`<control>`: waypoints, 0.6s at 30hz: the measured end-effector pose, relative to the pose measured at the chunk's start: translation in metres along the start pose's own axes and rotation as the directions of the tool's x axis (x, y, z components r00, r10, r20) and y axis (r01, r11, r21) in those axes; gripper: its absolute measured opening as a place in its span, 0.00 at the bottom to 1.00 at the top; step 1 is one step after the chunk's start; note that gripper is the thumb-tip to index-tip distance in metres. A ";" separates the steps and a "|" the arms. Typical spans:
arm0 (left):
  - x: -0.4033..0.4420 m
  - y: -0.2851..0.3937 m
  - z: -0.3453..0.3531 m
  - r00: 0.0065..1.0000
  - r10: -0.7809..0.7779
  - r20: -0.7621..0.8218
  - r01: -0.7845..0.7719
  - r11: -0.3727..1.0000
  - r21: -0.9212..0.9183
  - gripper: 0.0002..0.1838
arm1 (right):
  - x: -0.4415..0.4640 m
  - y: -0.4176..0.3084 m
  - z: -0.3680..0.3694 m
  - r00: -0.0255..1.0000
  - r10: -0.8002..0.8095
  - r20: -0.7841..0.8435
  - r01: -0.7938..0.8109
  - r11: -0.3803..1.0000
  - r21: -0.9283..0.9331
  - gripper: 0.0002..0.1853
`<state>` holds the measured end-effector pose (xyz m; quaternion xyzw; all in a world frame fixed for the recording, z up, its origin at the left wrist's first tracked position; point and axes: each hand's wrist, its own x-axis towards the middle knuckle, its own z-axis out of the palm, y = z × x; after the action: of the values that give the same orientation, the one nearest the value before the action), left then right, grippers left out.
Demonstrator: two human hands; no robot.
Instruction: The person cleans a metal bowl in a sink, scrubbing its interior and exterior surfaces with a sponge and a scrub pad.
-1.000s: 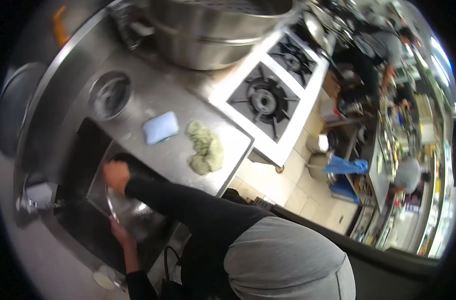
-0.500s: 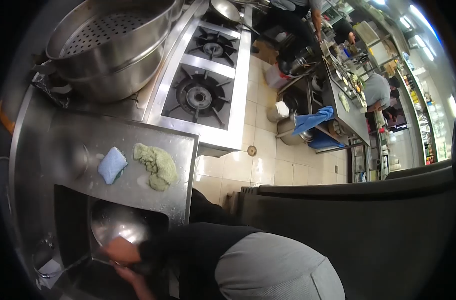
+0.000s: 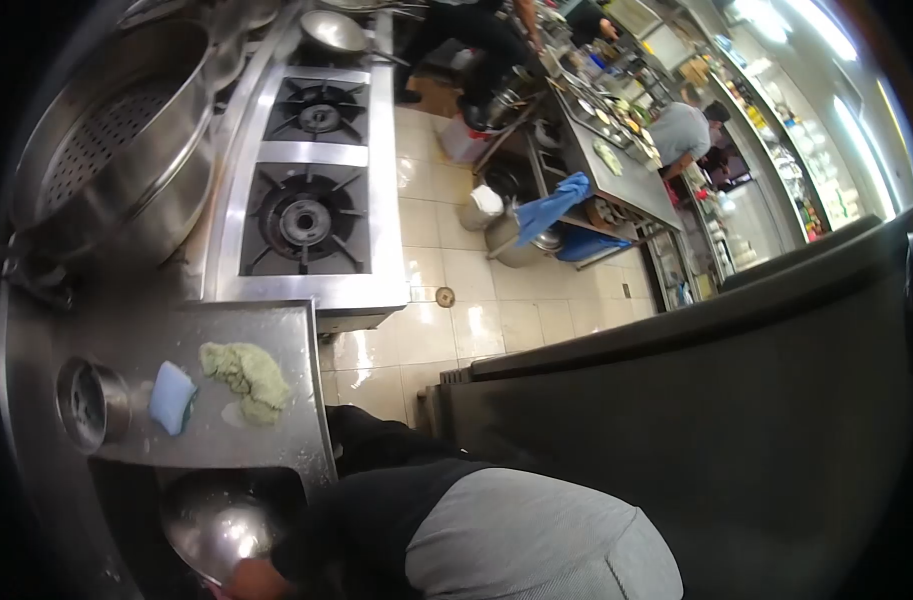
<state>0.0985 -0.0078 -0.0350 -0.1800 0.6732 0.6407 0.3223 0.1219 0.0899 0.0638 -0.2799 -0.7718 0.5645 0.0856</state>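
Observation:
A shiny metal bowl (image 3: 217,525) lies tilted inside the sink (image 3: 127,500) at the lower left. At its lower rim is my right hand (image 3: 254,581), coming in from the right in a black sleeve. The hand looks closed on the rim, though its fingers are partly hidden at the frame's bottom edge. My left hand is out of view. On the steel counter above the sink lie a blue sponge (image 3: 173,398) and a crumpled pale green cloth (image 3: 249,380). A round metal container (image 3: 94,405) stands left of the sponge.
A large steamer pot (image 3: 147,170) stands behind the counter, beside a gas stove (image 3: 306,222) with a pan (image 3: 335,32). Across the tiled floor (image 3: 432,270) is a worktable (image 3: 622,188) with a blue cloth (image 3: 554,208). Other people (image 3: 682,135) are there. A dark appliance (image 3: 677,430) fills the right.
The view has swung, so counter and stove sit further left and the counter lower. My left hand has dropped out of view. My right hand appears lower, at the bowl's rim.

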 end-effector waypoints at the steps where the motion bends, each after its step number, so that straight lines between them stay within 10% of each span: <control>1: 0.001 0.004 0.006 1.000 -0.010 -0.011 0.011 1.000 0.020 0.29 | 0.014 -0.006 0.044 0.908 0.417 -0.041 -0.414 0.908 0.065 0.16; 2: 0.002 0.007 0.013 1.000 -0.016 -0.021 0.017 0.999 0.033 0.29 | 0.023 -0.006 0.067 0.654 0.756 -0.039 -0.745 0.652 0.140 0.24; 3: 0.002 0.010 0.018 0.999 -0.021 -0.031 0.022 0.999 0.047 0.30 | 0.031 0.001 0.046 0.650 0.759 -0.040 -0.747 0.648 0.145 0.24; 4: 0.002 0.011 0.023 0.999 -0.029 -0.041 0.031 0.998 0.055 0.30 | 0.042 0.015 0.006 0.933 0.336 -0.129 -0.335 0.942 0.030 0.17; 5: 0.002 0.014 0.026 0.998 -0.039 -0.051 0.043 0.997 0.067 0.30 | 0.049 0.027 -0.025 0.973 -0.173 -0.150 0.158 0.981 -0.109 0.10; 8: 0.005 0.020 0.028 0.996 -0.050 -0.070 0.054 0.996 0.068 0.31 | 0.085 0.045 -0.049 0.917 -0.396 -0.047 0.386 0.911 -0.148 0.11; 11: 0.009 0.025 0.019 0.994 -0.070 -0.086 0.071 0.997 0.012 0.32 | 0.031 0.040 -0.064 0.930 -0.322 0.177 0.321 0.946 0.038 0.10; 16: -0.019 0.041 0.026 0.986 -0.105 -0.132 0.072 0.970 -0.234 0.27 | 0.110 0.027 -0.059 0.940 -0.213 0.265 0.300 0.885 -0.356 0.08; 17: -0.005 0.015 0.004 0.980 0.191 -0.060 -0.189 0.981 0.045 0.23 | 0.130 0.031 -0.050 0.968 -0.190 0.166 0.242 0.888 -0.392 0.07; 18: -0.028 0.035 0.033 0.988 0.098 -0.117 -0.090 0.993 0.075 0.22 | 0.148 0.036 -0.038 0.984 -0.166 0.065 0.178 0.891 -0.417 0.06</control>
<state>0.1022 0.0237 0.0107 -0.1753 0.7210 0.6194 0.2564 0.0282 0.2071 0.0169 -0.2148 -0.8981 0.3788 0.0621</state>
